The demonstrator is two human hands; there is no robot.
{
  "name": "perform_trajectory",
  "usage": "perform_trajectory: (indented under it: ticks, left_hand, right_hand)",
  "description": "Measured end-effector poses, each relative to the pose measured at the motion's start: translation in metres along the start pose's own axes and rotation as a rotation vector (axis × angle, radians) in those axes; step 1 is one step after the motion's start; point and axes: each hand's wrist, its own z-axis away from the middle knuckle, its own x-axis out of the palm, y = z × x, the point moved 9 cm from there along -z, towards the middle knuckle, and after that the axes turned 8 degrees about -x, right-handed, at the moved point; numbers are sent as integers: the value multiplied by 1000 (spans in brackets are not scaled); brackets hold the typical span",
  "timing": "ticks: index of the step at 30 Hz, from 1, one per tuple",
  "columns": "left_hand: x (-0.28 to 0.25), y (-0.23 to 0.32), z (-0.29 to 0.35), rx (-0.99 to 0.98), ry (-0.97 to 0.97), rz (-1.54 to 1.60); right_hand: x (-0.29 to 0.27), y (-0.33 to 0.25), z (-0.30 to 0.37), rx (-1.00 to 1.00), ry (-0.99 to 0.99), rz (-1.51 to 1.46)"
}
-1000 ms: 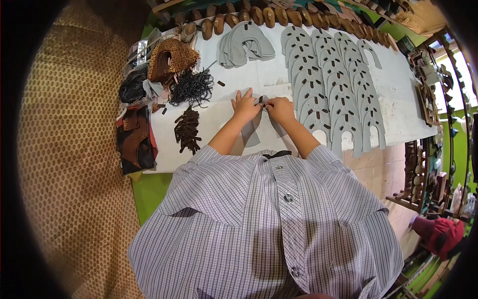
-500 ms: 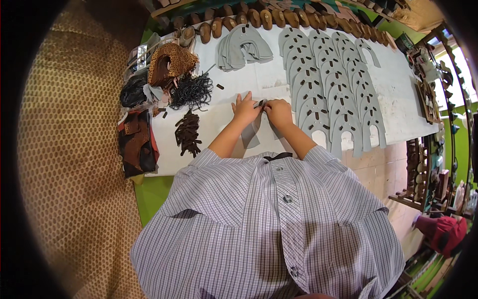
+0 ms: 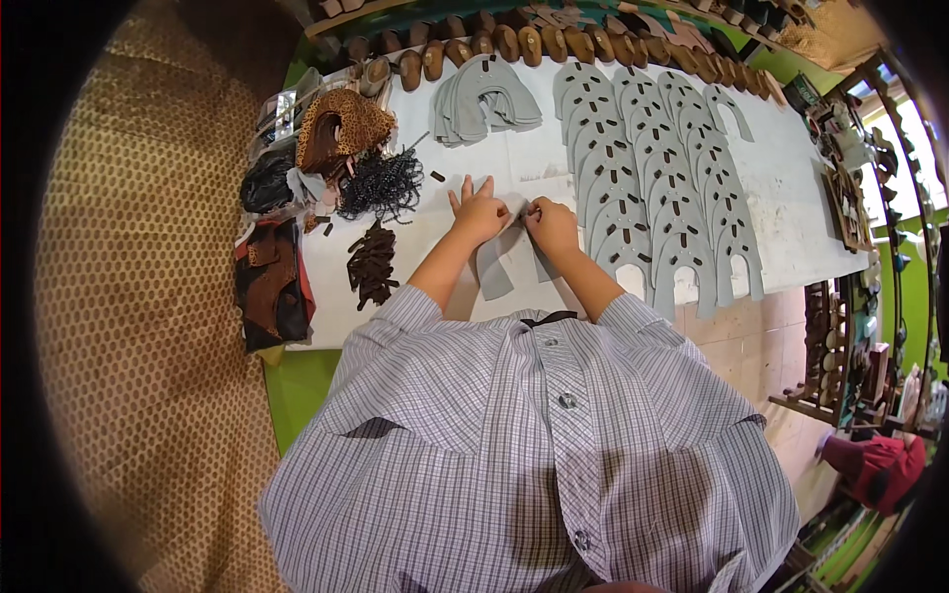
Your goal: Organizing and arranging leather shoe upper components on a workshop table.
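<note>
A grey, arch-shaped shoe upper piece (image 3: 496, 273) hangs down between my hands near the table's front edge. At its top, the fingers of my right hand (image 3: 554, 227) close on it, with a small dark bit beside the fingertips. Just to the left, my left hand (image 3: 479, 213) has thumb and forefinger pinched together and its other fingers stretched up. Whatever is in that pinch is too small to make out. A pile of dark brown strips (image 3: 372, 265) lies left of my left forearm, and one loose strip (image 3: 437, 176) rests beyond it.
Overlapping rows of grey upper pieces (image 3: 605, 158) with dark strips cover the right of the white table (image 3: 791, 217). A stack of similar pieces (image 3: 457, 111) lies farther back. Brown footwear (image 3: 506, 43) lines the far edge. Leopard-print material (image 3: 368, 121) and black stringy material (image 3: 384, 188) sit left.
My left hand has drawn slightly left, away from my right fingertips. The dark strip that showed between the hands is now mostly out of sight.
</note>
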Motion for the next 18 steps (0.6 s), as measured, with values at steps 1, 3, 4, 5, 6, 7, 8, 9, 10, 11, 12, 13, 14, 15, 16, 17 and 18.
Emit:
perform_trajectory:
  ticks: [1, 3, 4, 5, 6, 7, 8, 9, 10, 11, 12, 13, 14, 15, 16, 17, 18]
  left_hand:
    - [-4, 11, 2, 85, 10, -65]
    - [-2, 6, 1, 112, 26, 11]
    - [-2, 6, 1, 142, 37, 88]
    - [-4, 9, 3, 147, 35, 87]
    - [-5, 12, 5, 153, 16, 85]
    - [-5, 15, 7, 160, -3, 84]
    - [-5, 17, 7, 162, -2, 83]
    - [-5, 19, 7, 163, -6, 75]
    - [-5, 20, 7, 165, -11, 68]
    - [-3, 19, 3, 167, -11, 67]
    - [1, 12, -2, 150, -3, 128]
    - [6, 5, -7, 134, 4, 189]
    - [14, -2, -13, 129, 8, 190]
    - [17, -7, -17, 138, 40, 158]
    - [21, -13, -20, 144, 71, 126]
    - [18, -6, -19, 154, 66, 124]
    - [16, 1, -16, 162, 65, 145]
  right_hand:
    - [1, 3, 0, 3, 4, 2]
    - [1, -1, -1, -4, 12, 18]
    - [2, -3, -2, -9, 13, 17]
    - [-1, -3, -1, -10, 33, 67]
    - [-4, -3, 0, -11, 53, 118]
    - [-5, 0, -1, -5, 56, 118]
    - [-3, 1, -2, -15, 22, 117]
    - [0, 1, -4, -23, -12, 116]
    - [-1, 3, -5, -20, -8, 116]
    - [1, 6, -6, 15, -47, 120]
    - [3, 6, -6, 44, -88, 125]
    - [2, 3, -6, 40, -89, 125]
    - [3, 0, -6, 38, -106, 86]
    - [5, -2, -6, 38, -123, 46]
    - [6, -5, -6, 31, -124, 45]
    - [6, -1, -7, 34, -111, 49]
    - [5, 2, -7, 35, -99, 52]
